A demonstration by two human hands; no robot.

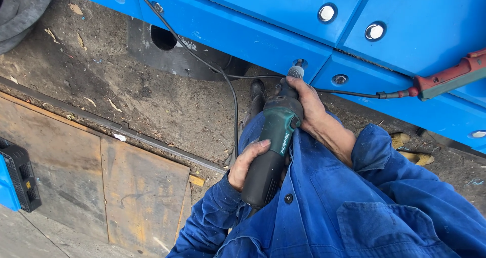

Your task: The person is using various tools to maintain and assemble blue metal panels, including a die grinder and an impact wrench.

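Packed dirt ground [152, 101] strewn with wood chips fills the middle of the view, with two rusty steel plates [101, 182] lying side by side at the near left and a metal strip running along their far edge. Across the far side runs a blue painted steel structure [283, 15] of several panels; six round silver bolt heads show on it, two large ones [374, 31] at the upper right and smaller ones spread along the lower panels.

One die grinder [276, 141], dark green and black, is held in both hands over the person's lap, its small grinding tip [295, 72] touching the lower edge of the blue structure just beside a bolt hole. The right hand [309, 103] is closed around the front neck of the tool near the tip. The left hand [246, 162] grips the rear body, thumb laid across the barrel. Both arms wear blue work sleeves [385, 162].

One black cable [234, 111] trails from the far left down toward the hands. A second cable runs right to a single red-handled tool [450, 77] resting against the blue panel at the far right. One black crate [20, 174] sits at the left edge.
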